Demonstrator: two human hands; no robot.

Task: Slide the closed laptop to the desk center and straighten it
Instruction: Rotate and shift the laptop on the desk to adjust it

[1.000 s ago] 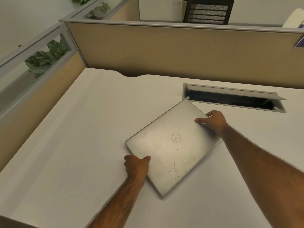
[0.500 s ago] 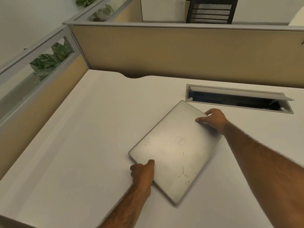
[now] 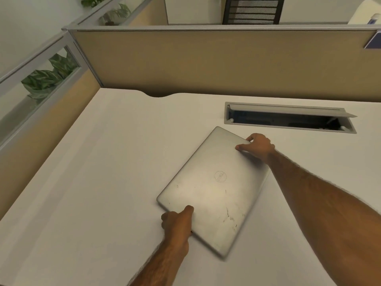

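Still skewed: closed laptop [image 3: 214, 189] flat on the white bench [image 3: 99, 182], long axis running diagonally, far corner pointing toward the open cable tray [image 3: 288, 118] set into the bench surface. Positioned somewhat right of the middle of the visible bench, near the tray but apart from it.

Left hand [image 3: 178, 222] clamped on the near-left edge, thumb on top of the lid, fingers curled against the side. Right hand [image 3: 257, 146] gripping the far-right edge close to the far corner, thumb over the lid, fingers wrapped down the side. Both grasping the laptop; neither released.

Likely trouble from here:
- Over-rotating, given the 2 hands pushing on opposite edges; too much twist and the skew simply flips the other way.
- Far corner swinging toward the tray opening and catching its raised flap, if the turn comes without a pull back toward the centre.
- Thumb slipping on the smooth metal lid, leaving 1 hand driving alone and the laptop pivoting unevenly.
- Scraping the underside on the bench if pressed down hard while sliding.

Against the frame 1 second back: lid turned more steeply, far corner now clear of the tray's near-left end instead of almost touching it. Left hand shifted along the near edge, right hand on much the same spot.
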